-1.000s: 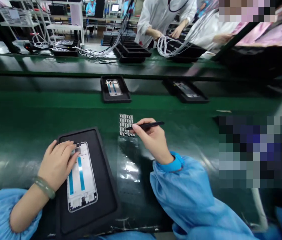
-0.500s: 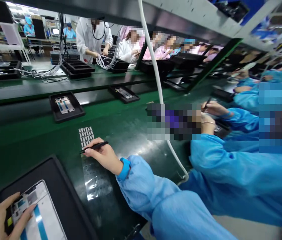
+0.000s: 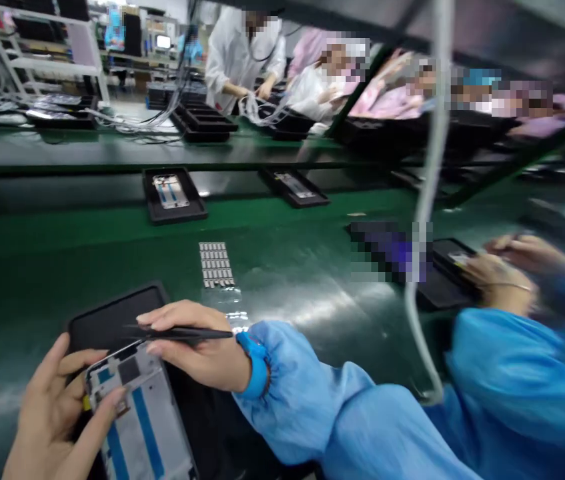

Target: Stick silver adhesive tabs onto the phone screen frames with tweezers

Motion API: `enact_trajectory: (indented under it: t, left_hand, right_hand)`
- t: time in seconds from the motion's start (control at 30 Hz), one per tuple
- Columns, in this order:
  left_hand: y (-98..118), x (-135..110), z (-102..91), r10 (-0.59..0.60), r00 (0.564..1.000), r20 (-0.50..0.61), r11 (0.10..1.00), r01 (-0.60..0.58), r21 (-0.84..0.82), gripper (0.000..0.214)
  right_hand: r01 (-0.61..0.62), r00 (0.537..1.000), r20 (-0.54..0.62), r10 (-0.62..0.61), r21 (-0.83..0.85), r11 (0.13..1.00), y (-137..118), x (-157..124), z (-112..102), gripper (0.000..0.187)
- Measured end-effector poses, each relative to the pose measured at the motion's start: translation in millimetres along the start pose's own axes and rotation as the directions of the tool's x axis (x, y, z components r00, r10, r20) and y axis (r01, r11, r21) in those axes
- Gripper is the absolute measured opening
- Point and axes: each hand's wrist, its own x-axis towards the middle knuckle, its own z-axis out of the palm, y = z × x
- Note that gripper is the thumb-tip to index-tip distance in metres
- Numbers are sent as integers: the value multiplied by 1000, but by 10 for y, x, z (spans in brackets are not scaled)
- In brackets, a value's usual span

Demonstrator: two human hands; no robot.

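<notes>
My left hand (image 3: 57, 413) grips the top end of a white phone frame (image 3: 142, 427) with blue strips, which lies on a black tray (image 3: 107, 320) at the lower left. My right hand (image 3: 197, 353) holds black tweezers (image 3: 182, 333), their tips pointing left over the top of the frame. Beyond the tray a sheet of small grey parts (image 3: 216, 264) lies on the green belt (image 3: 287, 267), apart from both hands.
Two more black trays with frames, one (image 3: 173, 193) and another (image 3: 295, 187), ride farther up the belt. A co-worker's hands (image 3: 502, 273) work over a tray at the right. A white cable (image 3: 425, 200) hangs down in between. Other people stand at a far bench with stacked trays.
My right hand has carried the tweezers from the parts sheet back left to the frame's top. My view has swung left and the left hand now holds the frame's upper end.
</notes>
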Motion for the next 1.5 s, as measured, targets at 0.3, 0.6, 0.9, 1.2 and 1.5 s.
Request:
enact_trajectory:
  t: [0.3, 0.6, 0.9, 1.2, 1.5]
  left_hand:
    - [159, -17, 60, 195, 978, 74, 981, -196, 3, 77]
    - [183, -33, 38, 162, 982, 95, 984, -168, 64, 75]
    - [180, -39, 20, 172, 979, 112, 982, -180, 64, 76]
    - [125, -46, 13, 166, 979, 117, 978, -178, 105, 74]
    - [102, -51, 11, 127, 982, 138, 985, -141, 99, 75]
  right_hand:
    - [13, 998, 63, -16, 43, 999, 181, -44, 52, 30]
    - [200, 960, 196, -199, 16, 980, 194, 21, -38, 30]
    - [347, 909, 269, -319, -62, 936, 233, 28, -81, 21]
    - [349, 904, 283, -320, -57, 936, 232, 39, -84, 20]
    - [318, 909, 308, -280, -82, 944, 214, 42, -85, 30]
